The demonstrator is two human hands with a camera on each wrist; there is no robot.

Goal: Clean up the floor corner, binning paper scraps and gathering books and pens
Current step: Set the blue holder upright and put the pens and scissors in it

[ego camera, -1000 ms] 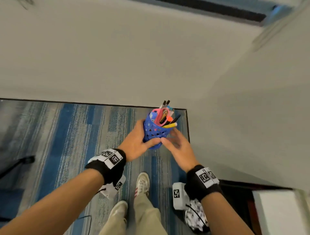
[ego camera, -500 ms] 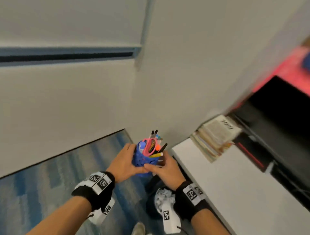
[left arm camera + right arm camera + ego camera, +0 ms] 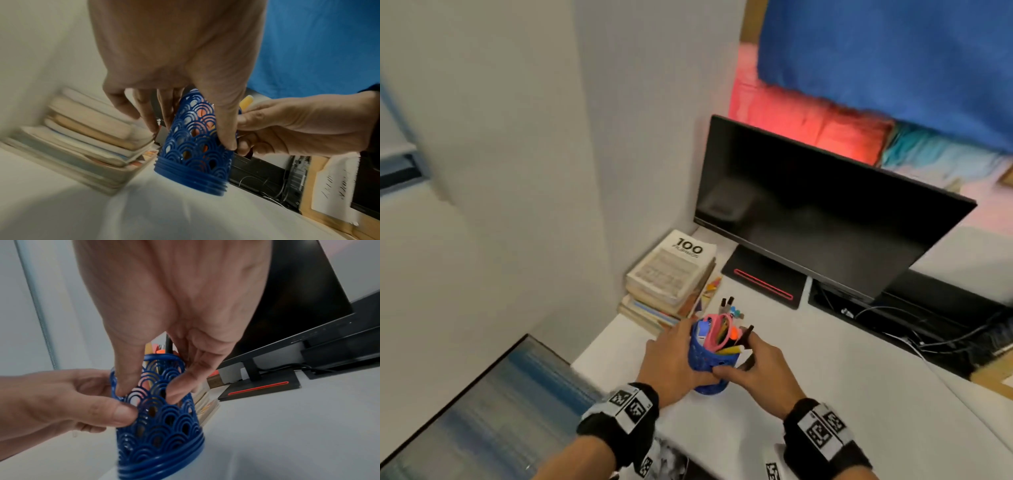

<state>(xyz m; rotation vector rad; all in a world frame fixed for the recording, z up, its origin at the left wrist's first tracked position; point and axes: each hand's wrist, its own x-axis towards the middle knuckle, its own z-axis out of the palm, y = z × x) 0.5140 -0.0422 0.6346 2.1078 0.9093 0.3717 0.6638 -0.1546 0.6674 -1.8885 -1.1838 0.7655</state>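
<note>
Both hands, left hand point(image 3: 671, 368) and right hand point(image 3: 758, 371), clasp the blue pen holder point(image 3: 711, 365) just above the tabletop point(image 3: 825, 394). Set down tilted, it could tip and spill pens point(image 3: 726, 306) beside the books point(image 3: 671, 274).

Desk background, non-task items.
Black flat monitor point(image 3: 825, 212) at 1 o'clock on white desk point(image 3: 842, 394); black cables point(image 3: 928, 329) at 3.

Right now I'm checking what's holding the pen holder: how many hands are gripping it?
2. The left hand wraps the blue pen holder from its left side; the right hand grips it from the right, above the white desk. No other hand shows.
</note>
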